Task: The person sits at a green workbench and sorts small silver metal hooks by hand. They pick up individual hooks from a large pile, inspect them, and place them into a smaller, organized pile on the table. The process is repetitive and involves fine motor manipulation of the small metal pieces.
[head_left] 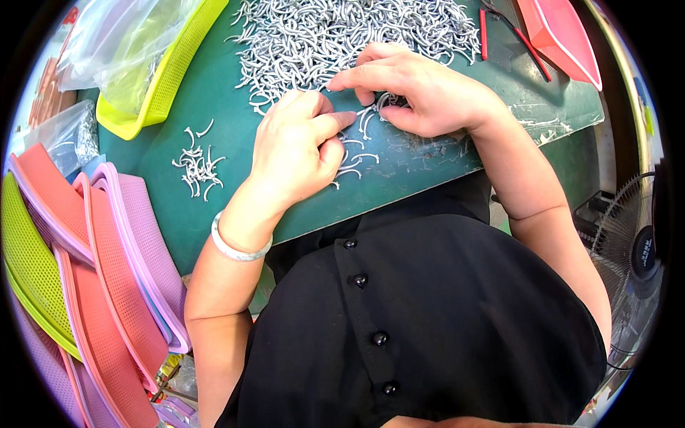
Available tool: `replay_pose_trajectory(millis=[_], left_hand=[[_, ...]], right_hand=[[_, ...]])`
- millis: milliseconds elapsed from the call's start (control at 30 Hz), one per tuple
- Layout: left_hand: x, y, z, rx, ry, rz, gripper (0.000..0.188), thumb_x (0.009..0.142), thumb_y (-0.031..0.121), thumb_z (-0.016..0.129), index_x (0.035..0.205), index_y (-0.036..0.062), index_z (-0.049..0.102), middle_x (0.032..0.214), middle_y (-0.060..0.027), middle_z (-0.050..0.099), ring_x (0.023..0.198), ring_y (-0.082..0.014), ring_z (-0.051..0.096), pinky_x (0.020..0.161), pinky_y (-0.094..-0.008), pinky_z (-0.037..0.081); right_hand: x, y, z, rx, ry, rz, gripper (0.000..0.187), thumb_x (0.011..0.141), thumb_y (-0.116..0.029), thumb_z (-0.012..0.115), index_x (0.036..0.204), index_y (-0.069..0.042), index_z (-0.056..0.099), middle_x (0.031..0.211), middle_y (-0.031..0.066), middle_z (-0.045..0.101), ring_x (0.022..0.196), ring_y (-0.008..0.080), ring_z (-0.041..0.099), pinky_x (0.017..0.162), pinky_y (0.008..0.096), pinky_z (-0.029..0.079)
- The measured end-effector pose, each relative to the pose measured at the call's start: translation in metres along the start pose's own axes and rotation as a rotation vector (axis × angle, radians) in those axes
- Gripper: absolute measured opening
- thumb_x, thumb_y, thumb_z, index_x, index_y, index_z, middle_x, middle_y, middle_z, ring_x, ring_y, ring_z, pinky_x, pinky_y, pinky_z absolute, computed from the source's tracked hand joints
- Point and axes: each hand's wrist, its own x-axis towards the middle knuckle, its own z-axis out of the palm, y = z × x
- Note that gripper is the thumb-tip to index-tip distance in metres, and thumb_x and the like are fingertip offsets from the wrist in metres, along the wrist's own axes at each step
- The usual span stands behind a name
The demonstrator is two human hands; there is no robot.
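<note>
A large heap of small curved grey pieces (342, 36), which look like plastic or metal, covers the far middle of the green table (235, 207). My left hand (296, 146) rests at the heap's near edge with its fingers curled and forefinger pointing right; whatever it may hold is hidden beneath. My right hand (421, 93) is just to the right, its forefinger stretched left and its thumb apart from it. A few curved pieces (367, 121) show between the two hands, close to the right thumb. Several loose pieces (349, 165) lie just below the left hand.
A small separate pile of curved pieces (198, 170) lies left. Behind it stands a lime-green basket (171, 71) with plastic bags. Stacked pink, purple and green baskets (107, 278) crowd the left. Red-handled pliers (524, 43) and a pink tray (560, 43) sit far right; a fan (628, 235) stands right.
</note>
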Motion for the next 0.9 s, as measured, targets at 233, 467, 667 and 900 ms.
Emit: replay_pose_trajectory(millis=[233,467,667,900], left_hand=[[-0.001,-0.002,0.001,-0.051,0.008,-0.022,0.030,0.067,-0.003,0.059,0.092,0.0054,0.073,0.081,-0.0078,0.060,0.075,-0.0255,0.057,0.069,-0.0356,0.048],[0.000,-0.001,0.000,-0.107,0.014,-0.116,0.023,0.067,0.001,0.061,0.087,0.0045,0.072,0.078,-0.0075,0.059,0.076,-0.0265,0.057,0.069,-0.0373,0.049],[0.002,0.003,0.000,-0.105,0.036,-0.073,0.019,0.069,0.002,0.065,0.086,0.0056,0.071,0.077,-0.0067,0.059,0.076,-0.0260,0.057,0.069,-0.0370,0.048],[0.003,0.001,0.009,-0.072,0.085,-0.089,0.009,0.072,0.007,0.073,0.079,0.0082,0.069,0.075,-0.0046,0.058,0.074,-0.0256,0.056,0.067,-0.0374,0.048]], right_hand=[[0.002,0.002,0.004,-0.005,0.039,0.011,0.052,0.073,0.002,0.060,0.124,-0.007,0.060,0.081,0.0030,0.062,0.096,0.0262,0.056,0.089,0.0389,0.045],[0.001,0.002,0.005,-0.057,0.023,0.015,0.059,0.070,0.002,0.060,0.128,-0.007,0.057,0.086,0.0022,0.062,0.099,0.0264,0.056,0.089,0.0403,0.046],[0.002,0.001,0.008,-0.050,0.052,0.025,0.052,0.073,0.000,0.060,0.124,-0.008,0.058,0.084,0.0032,0.062,0.095,0.0265,0.057,0.086,0.0401,0.046],[0.004,-0.002,0.011,-0.017,0.041,0.004,0.059,0.069,0.004,0.062,0.127,-0.006,0.057,0.086,0.0047,0.062,0.097,0.0273,0.055,0.087,0.0406,0.047]])
